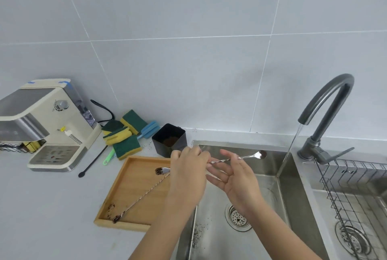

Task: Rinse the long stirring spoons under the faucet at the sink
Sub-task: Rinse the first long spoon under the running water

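Now the left hand (187, 172) has its fingers (196, 153) pinched shut on the twisted handle of a long stirring spoon (240, 157), holding it nearly level above the steel sink (270, 188). Its bowl points away from those fingers toward the faucet (326, 111), and it sits just short of the thin water stream (290, 150) falling from the spout into the basin. The right hand (236, 178) is spread wide, palm up, just below the handle; its fingers (228, 155) look to touch or nearly touch the shaft, but I cannot tell which, and they grip nothing.

Behind and below the left fingers, a wooden tray (117, 203) lies on the tabletop (52, 207) with a second long spoon (144, 192) lying aslant in it, both ends caked with dark coffee grounds. Part of another dirty spoon end (160, 170) shows at the left hand's edge. Beyond the left fingers stands a black square container (169, 140), and farther left are green and yellow sponges (123, 134), a blue sponge brush (149, 128), a black stir stick (92, 164) and an espresso machine (48, 125). A wire dish rack (354, 192) sits in the second basin, right of the faucet.
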